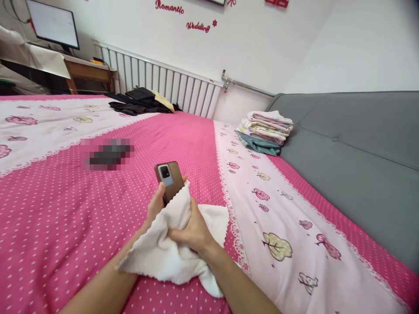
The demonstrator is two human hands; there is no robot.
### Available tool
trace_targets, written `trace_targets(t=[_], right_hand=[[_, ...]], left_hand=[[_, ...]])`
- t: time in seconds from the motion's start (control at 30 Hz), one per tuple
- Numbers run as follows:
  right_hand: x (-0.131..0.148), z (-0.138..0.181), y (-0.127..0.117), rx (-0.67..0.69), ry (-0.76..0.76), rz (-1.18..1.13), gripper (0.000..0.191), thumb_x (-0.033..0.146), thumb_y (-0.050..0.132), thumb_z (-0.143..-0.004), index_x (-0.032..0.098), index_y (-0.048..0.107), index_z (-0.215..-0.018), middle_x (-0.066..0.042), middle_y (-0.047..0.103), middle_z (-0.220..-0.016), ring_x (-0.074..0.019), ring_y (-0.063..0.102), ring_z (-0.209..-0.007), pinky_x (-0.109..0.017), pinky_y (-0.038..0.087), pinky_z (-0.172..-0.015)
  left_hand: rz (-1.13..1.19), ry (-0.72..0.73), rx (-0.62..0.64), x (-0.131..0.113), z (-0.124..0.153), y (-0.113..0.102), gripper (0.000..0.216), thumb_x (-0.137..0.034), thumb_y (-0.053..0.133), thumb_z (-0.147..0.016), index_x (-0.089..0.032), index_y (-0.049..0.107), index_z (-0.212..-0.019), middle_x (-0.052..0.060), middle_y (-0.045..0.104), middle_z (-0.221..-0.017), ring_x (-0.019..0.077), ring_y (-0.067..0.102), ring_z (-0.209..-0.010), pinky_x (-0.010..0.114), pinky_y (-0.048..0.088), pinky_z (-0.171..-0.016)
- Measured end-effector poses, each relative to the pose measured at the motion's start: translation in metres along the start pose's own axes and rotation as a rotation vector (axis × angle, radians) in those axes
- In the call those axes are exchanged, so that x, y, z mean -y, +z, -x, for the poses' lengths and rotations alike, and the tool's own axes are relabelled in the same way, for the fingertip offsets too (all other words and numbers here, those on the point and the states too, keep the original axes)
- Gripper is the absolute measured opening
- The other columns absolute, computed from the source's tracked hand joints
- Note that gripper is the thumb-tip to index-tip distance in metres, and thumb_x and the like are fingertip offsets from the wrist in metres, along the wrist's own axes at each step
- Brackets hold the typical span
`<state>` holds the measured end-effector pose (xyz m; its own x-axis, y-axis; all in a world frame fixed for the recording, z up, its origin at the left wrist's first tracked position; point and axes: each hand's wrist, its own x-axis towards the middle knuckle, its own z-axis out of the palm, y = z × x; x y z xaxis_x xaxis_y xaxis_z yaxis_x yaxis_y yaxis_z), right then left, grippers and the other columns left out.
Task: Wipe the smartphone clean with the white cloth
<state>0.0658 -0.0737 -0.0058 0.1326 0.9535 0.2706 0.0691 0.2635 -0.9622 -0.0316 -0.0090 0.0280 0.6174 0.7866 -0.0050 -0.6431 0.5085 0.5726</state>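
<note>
My left hand (156, 204) is closed round a brown smartphone (169, 179), thumb up its near edge, camera side facing me; the phone stands upright just above the bed, over the pink dotted middle of the sheet; my right hand (192, 230) is bunched tight on a white cloth (166, 258), pressing it against the phone's lower half; that cloth hides the bottom of the phone and most of my left fingers, and the rest of it spills down between my wrists onto the bedsheet (52, 226). Count so far: one phone, one cloth, two hands.

Further out, to the left, one pixelated dark object (108, 155) lies on the sheet, well apart; to the right, one stack of folded cloths (266, 130) sits by the grey upholstered panel (360, 144), several layers, too fine to count; at the far edge, one heap of dark clothes (139, 101) in front of one white radiator (166, 83); beyond that, one monitor (52, 24) on a wooden desk (88, 69).
</note>
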Motion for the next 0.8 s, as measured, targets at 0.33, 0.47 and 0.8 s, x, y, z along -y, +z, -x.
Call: trace_targets(t=[0.33,0.47,0.8], right_hand=[[-0.008,-0.022,-0.062,-0.198,0.084,0.252,0.082,0.012,0.059,-0.055,0.013,0.038,-0.134,-0.012,0.059,-0.122,-0.0238,0.059,-0.105,-0.037,0.048,-0.09],[-0.003,-0.028,-0.083,-0.255,0.037,0.365,0.078,0.012,0.057,-0.055,0.014,0.043,-0.132,-0.012,0.054,-0.131,-0.0244,0.051,-0.119,-0.041,0.038,-0.104],[0.015,-0.03,-0.091,-0.481,-0.095,0.244,0.069,0.014,0.052,-0.061,0.013,0.049,-0.129,-0.012,0.057,-0.128,-0.0248,0.055,-0.114,-0.04,0.043,-0.099]], left_hand=[[-0.067,0.164,-0.31,-0.033,-0.014,-0.007,0.046,-0.043,0.032,-0.096,-0.012,0.057,-0.12,0.013,0.064,-0.116,0.0195,0.065,-0.095,0.031,0.054,-0.078],[-0.196,0.04,-0.32,-0.019,-0.019,-0.008,0.038,-0.031,0.033,-0.098,-0.012,0.059,-0.118,0.011,0.067,-0.11,0.0189,0.067,-0.086,0.03,0.056,-0.073],[-0.034,-0.244,0.016,-0.007,-0.013,-0.009,0.047,-0.031,0.028,-0.098,-0.002,0.051,-0.127,0.017,0.064,-0.115,0.0249,0.062,-0.106,0.037,0.049,-0.093]])
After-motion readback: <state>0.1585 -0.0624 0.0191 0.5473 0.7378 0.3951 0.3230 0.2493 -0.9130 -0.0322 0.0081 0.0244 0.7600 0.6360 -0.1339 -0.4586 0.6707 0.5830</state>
